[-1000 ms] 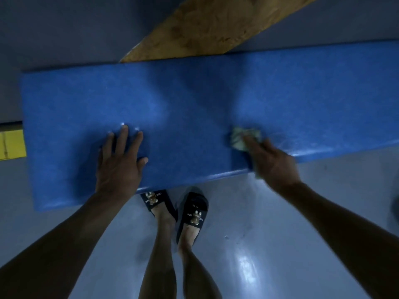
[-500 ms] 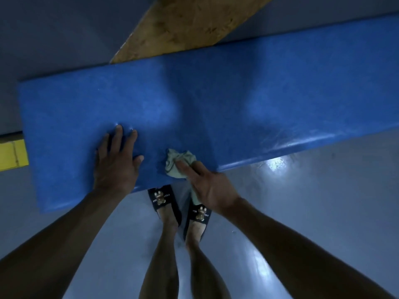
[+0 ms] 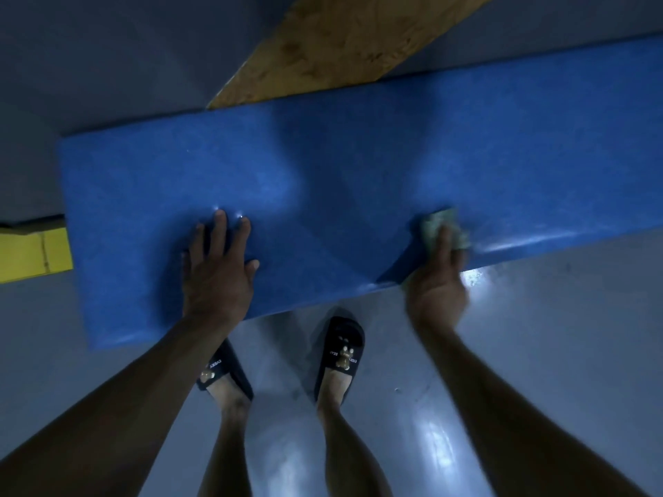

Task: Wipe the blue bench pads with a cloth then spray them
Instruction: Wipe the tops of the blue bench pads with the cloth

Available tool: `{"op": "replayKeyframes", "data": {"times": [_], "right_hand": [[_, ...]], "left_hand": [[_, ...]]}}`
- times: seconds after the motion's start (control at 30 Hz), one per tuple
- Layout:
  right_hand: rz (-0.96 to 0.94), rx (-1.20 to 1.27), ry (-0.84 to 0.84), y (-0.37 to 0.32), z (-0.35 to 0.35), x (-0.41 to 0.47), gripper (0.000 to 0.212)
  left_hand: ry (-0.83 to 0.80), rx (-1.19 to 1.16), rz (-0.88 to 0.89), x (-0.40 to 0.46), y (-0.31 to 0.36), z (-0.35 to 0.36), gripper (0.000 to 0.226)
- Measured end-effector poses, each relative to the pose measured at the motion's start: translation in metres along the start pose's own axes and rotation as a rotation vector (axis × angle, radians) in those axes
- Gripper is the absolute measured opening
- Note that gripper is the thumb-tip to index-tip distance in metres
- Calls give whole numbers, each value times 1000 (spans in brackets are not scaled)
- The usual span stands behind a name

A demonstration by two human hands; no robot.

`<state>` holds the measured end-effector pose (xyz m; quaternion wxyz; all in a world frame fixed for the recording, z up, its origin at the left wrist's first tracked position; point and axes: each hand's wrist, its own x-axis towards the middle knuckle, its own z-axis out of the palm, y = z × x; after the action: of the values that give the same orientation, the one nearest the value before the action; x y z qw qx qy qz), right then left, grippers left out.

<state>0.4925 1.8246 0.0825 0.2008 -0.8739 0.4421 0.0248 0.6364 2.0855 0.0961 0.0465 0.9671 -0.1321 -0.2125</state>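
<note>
A long blue bench pad runs across the view, tilted up to the right. My left hand lies flat on its near left part, fingers spread, holding nothing. My right hand presses a small crumpled pale green cloth against the pad near its front edge, right of the middle. The fingers cover much of the cloth, and the hand is blurred. No spray bottle is in view.
A wooden board angles away behind the pad. A yellow block sits at the left end of the pad. My feet in dark slippers stand on glossy grey floor just in front of the bench.
My right hand has swept the cloth along the front edge, from next to my left hand half a second ago back out to the right. The left hand stays planted.
</note>
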Motion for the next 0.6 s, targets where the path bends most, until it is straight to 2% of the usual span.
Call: {"op": "replayKeyframes", "data": {"times": [0.1, 0.2, 0.27, 0.3, 0.37, 0.43, 0.53, 0.6], "right_hand": [[-377, -3, -153, -62, 42, -67, 73], [-805, -141, -281, -97, 53, -94, 66], [-953, -172, -303, -94, 44, -74, 64], [-968, -201, -275, -84, 37, -58, 62], [-863, -262, -170, -57, 20, -21, 62], [-597, -269, -100, -38, -3, 10, 64], [-196, -268, -108, -41, -14, 14, 67], [-81, -203, -85, -62, -2, -7, 75]], "left_hand": [[4, -10, 15, -1, -1, -3, 66], [-11, -39, 66, 0, -10, -11, 68], [15, -74, 116, -2, -26, -18, 68], [53, -86, 144, -4, -36, -20, 67], [148, -93, 192, -9, -63, -21, 64], [208, -54, 216, -12, -98, -20, 60], [206, 25, 181, -13, -149, -16, 64], [180, 18, 161, -15, -166, -15, 68]]}}
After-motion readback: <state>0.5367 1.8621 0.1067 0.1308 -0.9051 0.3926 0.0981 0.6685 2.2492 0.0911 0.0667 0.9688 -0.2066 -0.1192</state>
